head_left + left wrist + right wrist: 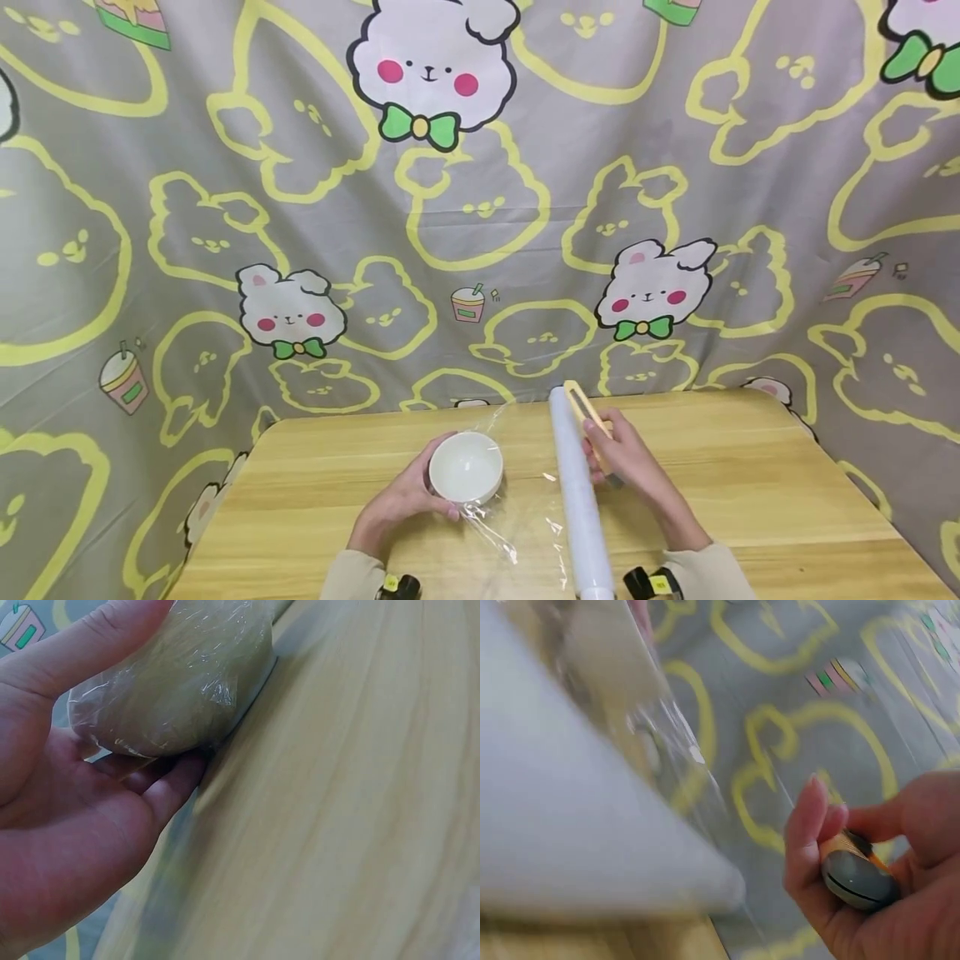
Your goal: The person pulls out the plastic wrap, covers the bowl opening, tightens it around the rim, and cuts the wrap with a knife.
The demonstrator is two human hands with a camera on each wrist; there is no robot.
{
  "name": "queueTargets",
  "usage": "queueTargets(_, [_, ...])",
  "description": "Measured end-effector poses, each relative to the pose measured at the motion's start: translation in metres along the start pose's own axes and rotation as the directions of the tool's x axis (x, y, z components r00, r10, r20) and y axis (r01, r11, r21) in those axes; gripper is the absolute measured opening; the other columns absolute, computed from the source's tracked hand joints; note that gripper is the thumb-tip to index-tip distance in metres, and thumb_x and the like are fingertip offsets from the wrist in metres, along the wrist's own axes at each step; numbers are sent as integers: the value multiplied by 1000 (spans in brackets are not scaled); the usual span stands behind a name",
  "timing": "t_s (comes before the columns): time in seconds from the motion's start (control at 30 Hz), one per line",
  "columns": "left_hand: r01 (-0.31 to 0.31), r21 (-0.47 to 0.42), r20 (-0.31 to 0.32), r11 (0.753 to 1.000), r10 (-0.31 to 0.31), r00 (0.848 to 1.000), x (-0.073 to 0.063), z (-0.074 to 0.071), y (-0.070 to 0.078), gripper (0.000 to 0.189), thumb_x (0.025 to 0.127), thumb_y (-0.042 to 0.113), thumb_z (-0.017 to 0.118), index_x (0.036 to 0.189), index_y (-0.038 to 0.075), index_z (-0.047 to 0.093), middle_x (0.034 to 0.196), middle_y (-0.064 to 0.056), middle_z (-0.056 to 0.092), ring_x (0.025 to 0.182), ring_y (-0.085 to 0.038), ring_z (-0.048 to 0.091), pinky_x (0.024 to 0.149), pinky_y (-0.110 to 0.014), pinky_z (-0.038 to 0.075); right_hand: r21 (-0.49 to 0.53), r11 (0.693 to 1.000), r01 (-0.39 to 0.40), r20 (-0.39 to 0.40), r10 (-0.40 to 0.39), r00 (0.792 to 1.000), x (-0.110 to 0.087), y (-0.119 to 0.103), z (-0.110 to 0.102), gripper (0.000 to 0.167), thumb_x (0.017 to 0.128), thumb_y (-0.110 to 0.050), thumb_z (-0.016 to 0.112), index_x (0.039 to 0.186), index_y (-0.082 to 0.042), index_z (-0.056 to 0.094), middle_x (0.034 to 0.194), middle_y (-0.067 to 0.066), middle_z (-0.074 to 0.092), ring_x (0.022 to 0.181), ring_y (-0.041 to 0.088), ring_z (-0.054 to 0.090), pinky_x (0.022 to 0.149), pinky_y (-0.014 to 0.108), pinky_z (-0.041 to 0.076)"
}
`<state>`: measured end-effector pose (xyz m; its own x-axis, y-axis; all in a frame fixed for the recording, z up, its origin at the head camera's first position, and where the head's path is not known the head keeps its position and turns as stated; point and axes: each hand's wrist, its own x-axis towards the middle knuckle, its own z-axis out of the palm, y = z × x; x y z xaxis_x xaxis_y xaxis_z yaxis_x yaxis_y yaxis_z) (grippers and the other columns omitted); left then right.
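My left hand [405, 493] grips a white bowl [467, 465] from its left side, thumb at the near side and fingers round the far side. Clear cling film [214, 679] covers the bowl's outside in the left wrist view, with wrinkles catching light. From the bowl the film stretches right to a long cling film roll [579, 500], which lies lengthwise on the table. My right hand [628, 452] holds a yellow utility knife [582, 403] just right of the roll, its front end over the roll's far end. The knife's dark rear end [861, 881] shows in the right wrist view.
The wood-grain table [757, 475] extends to both sides of the hands. A grey curtain [480, 242] with yellow outlines and white cartoon animals hangs along the back edge and both sides. Loose film [491, 537] lies wrinkled in front of the bowl.
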<state>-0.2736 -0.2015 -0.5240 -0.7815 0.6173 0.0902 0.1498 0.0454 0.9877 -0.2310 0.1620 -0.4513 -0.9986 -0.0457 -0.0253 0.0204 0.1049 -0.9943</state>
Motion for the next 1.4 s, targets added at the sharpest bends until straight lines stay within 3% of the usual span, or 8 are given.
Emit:
queueTargets(0.17, [-18, 9, -3, 1000, 18, 1000, 0, -1, 0, 121, 67, -3, 92, 161, 0, 16, 156, -29, 32, 135, -40, 44, 110, -32, 42, 9, 1000, 24, -27, -23, 999, 11, -4, 38, 19, 108, -10, 45, 121, 2, 41, 78, 12, 58, 59, 17, 56, 52, 37, 60])
queueTargets(0.3, [-36, 15, 6, 999, 35, 999, 1, -1, -1, 120, 67, -4, 91, 160, -1, 16, 155, -30, 32, 135, -40, 44, 110, -33, 42, 33, 999, 1, -34, 0, 999, 16, 2, 52, 17, 108, -7, 43, 122, 1, 39, 77, 12, 58, 58, 17, 55, 50, 35, 59])
queueTargets(0.87, [-42, 26, -12, 999, 42, 999, 1, -1, -4, 117, 66, -6, 91, 160, 1, 21, 154, -30, 35, 134, -40, 46, 110, -34, 43, 113, 988, -103, 37, 100, 994, 18, 16, 36, 20, 109, -7, 36, 126, 4, 32, 75, 9, 56, 56, 14, 56, 53, 29, 58])
queueTargets(1.03, [-13, 29, -7, 999, 13, 1000, -3, -5, 0, 124, 66, -3, 92, 161, 0, 12, 156, -31, 30, 137, -43, 42, 110, -31, 42, 117, 987, -113, 58, 107, 993, 20, 17, 38, 23, 110, -10, 36, 127, 4, 31, 75, 9, 57, 55, 13, 57, 53, 28, 58])
queueTargets(1.13, [3, 6, 42, 1000, -4, 999, -6, -9, 9, 136, 69, 1, 93, 162, 3, -6, 159, -35, 19, 140, -50, 36, 113, -37, 42, 132, 983, -127, 59, 120, 991, 22, 17, 40, 23, 110, -10, 36, 129, 3, 32, 76, 9, 57, 57, 14, 58, 53, 28, 57])
queueTargets(1.23, [25, 47, 14, 999, -26, 1000, -7, -11, 28, 135, 77, 7, 90, 162, 8, -14, 161, -38, 9, 144, -56, 25, 117, -51, 34, 137, 981, -137, 57, 130, 990, 23, 16, 41, 24, 110, -12, 36, 129, 3, 32, 77, 9, 58, 60, 14, 57, 54, 27, 56])
queueTargets(1.33, [48, 205, -114, 978, -25, 993, 3, -2, 54, 111, 88, 14, 81, 164, 7, 1, 163, -34, 15, 147, -54, 21, 119, -60, 23, 129, 979, -157, 48, 152, 987, 24, 13, 39, 26, 111, -17, 36, 129, 2, 32, 76, 8, 58, 59, 13, 57, 53, 26, 56])
queueTargets(1.4, [59, 354, -183, 934, 7, 983, 19, 9, 72, 89, 95, 19, 74, 163, 3, 18, 160, -31, 28, 147, -51, 27, 119, -61, 24, 117, 979, -167, 44, 163, 986, 24, 11, 36, 28, 112, -22, 37, 128, 1, 32, 77, 9, 58, 57, 14, 57, 51, 27, 56])
